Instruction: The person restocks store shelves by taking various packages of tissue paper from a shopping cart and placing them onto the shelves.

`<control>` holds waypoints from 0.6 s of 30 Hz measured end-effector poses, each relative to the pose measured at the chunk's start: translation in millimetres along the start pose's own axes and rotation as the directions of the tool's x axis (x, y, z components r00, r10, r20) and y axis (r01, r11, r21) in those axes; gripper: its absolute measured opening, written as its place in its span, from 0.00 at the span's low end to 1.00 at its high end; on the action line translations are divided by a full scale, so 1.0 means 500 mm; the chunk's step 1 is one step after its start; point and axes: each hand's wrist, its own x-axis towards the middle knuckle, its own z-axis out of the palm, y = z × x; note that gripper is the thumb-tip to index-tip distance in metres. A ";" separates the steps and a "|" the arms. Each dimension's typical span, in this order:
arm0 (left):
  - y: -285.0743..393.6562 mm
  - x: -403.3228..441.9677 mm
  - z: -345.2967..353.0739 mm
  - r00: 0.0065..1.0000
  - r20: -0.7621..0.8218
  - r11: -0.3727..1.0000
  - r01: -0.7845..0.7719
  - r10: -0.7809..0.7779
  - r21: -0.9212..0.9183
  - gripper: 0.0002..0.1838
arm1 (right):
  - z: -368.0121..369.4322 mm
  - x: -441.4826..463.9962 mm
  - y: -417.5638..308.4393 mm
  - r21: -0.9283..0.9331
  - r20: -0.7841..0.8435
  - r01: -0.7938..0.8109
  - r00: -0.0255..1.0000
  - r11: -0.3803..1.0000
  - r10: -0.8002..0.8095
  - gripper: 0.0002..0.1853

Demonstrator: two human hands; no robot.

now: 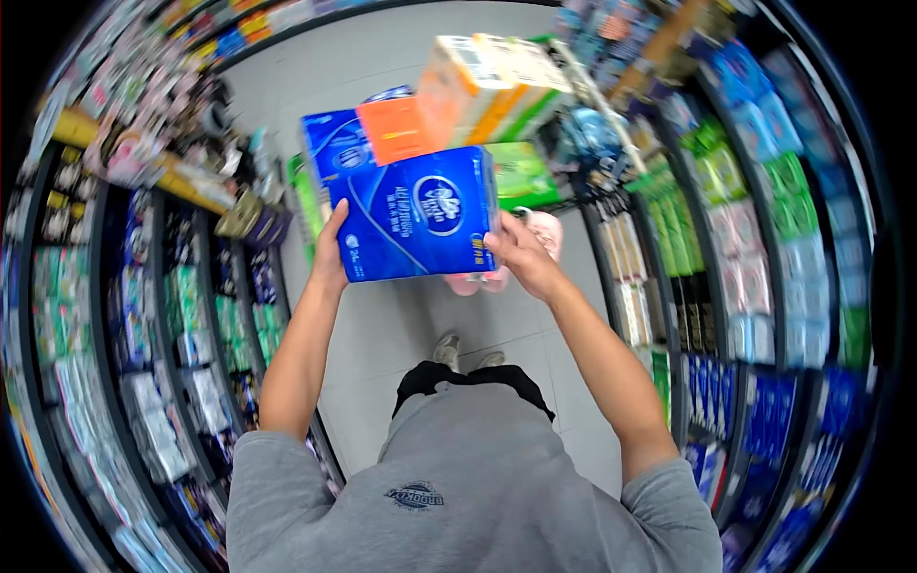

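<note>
A blue tissue pack [411,218] with white print is held out in front of me between both hands. My left hand [331,246] grips its left edge, with the thumb on the front face. On the opposite edge my right hand [523,254] is closed, thumb near the lower right corner; its other fingers are mostly hidden. Behind the held pack are another blue pack [330,143], an orange card [392,131] and a green pack [521,174]. Farther back stand tall boxes [492,91] in white, orange and green, slightly blurred.
Shelves of packaged goods line the left side [143,315] and right side [745,258] of a narrow aisle with a grey tiled floor [382,382]. Pink items [544,232] sit beyond my right hand. Goods hang at upper left [158,105] and upper right [611,38].
</note>
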 end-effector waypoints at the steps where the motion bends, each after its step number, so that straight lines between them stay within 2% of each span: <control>1: -0.027 0.021 0.054 1.000 0.029 0.995 -0.009 0.006 0.104 0.24 | -0.023 -0.028 -0.007 0.004 -0.124 0.050 0.991 0.999 -0.050 0.34; 2: -0.046 0.025 0.129 0.995 0.031 0.990 0.090 -0.094 0.110 0.23 | -0.039 -0.061 -0.027 0.055 -0.250 0.108 0.964 0.993 -0.091 0.33; 3: -0.076 0.050 0.158 0.981 0.121 0.975 0.127 -0.150 0.183 0.23 | -0.060 -0.102 -0.049 0.043 -0.349 0.114 0.933 0.993 -0.092 0.33; 5: -0.138 0.094 0.236 0.928 0.274 0.912 0.134 -0.252 0.387 0.24 | -0.158 -0.185 -0.050 0.087 -0.491 0.098 0.870 0.991 -0.043 0.29; 7: -0.213 0.123 0.318 0.855 0.353 0.853 0.175 -0.379 0.492 0.29 | -0.206 -0.278 -0.050 0.069 -0.651 0.213 0.750 0.975 -0.118 0.27; 8: -0.253 0.120 0.369 0.787 0.457 0.841 0.140 -0.414 0.522 0.31 | -0.233 -0.336 -0.063 0.044 -0.734 0.267 0.662 0.963 -0.150 0.25; 9: -0.296 0.125 0.409 0.734 0.465 0.795 0.169 -0.496 0.582 0.32 | -0.250 -0.389 -0.069 0.037 -0.774 0.332 0.606 0.943 -0.183 0.22; 10: -0.337 0.118 0.452 0.669 0.510 0.756 0.121 -0.541 0.643 0.31 | -0.260 -0.442 -0.074 0.028 -0.800 0.391 0.561 0.920 -0.214 0.20; 14: -0.474 0.096 0.567 0.545 0.430 0.615 0.214 -0.720 0.759 0.26 | -0.257 -0.628 -0.084 -0.072 -0.859 0.410 0.437 0.909 -0.266 0.19; 16: -0.547 0.083 0.641 0.495 0.436 0.578 0.175 -0.751 0.797 0.25 | -0.274 -0.705 -0.085 -0.045 -0.921 0.423 0.333 0.905 -0.201 0.20; 18: -0.609 0.063 0.729 0.465 0.444 0.546 0.106 -0.765 0.831 0.25 | -0.305 -0.781 -0.088 -0.020 -0.950 0.418 0.275 0.908 -0.148 0.23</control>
